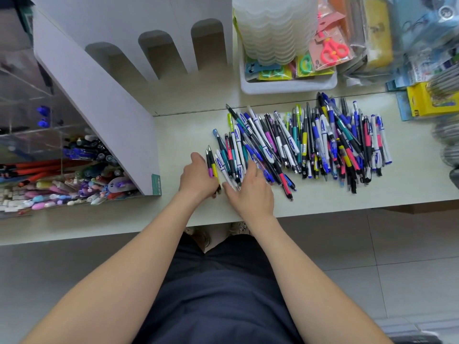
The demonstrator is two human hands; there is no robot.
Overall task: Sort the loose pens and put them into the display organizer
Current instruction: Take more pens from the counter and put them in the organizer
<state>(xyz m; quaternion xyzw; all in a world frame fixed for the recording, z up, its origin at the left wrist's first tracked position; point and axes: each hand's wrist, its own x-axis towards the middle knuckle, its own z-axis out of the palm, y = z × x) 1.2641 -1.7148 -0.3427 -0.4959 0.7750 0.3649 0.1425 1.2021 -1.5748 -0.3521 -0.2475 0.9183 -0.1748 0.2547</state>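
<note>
A wide heap of loose pens (320,145) lies across the cream counter (178,135); blue, white, black, teal and pink barrels overlap. At the heap's left end my left hand (197,176) grips a few pens (211,167), among them one with a purple grip and one with a yellow grip. Just to its right, my right hand (250,188) rests with straight fingers on the heap's near-left pens, thumb spread toward the left hand. The clear display organizer (32,135) stands at the far left, its compartments holding several pens and markers.
A tall grey cardboard display (111,95) with arched slots stands between the organizer and the heap. Behind the heap sit a white tray (288,83) with stacked plastic cups and packaged scissors, plus stationery packs at the right. The counter's front edge runs just below my wrists.
</note>
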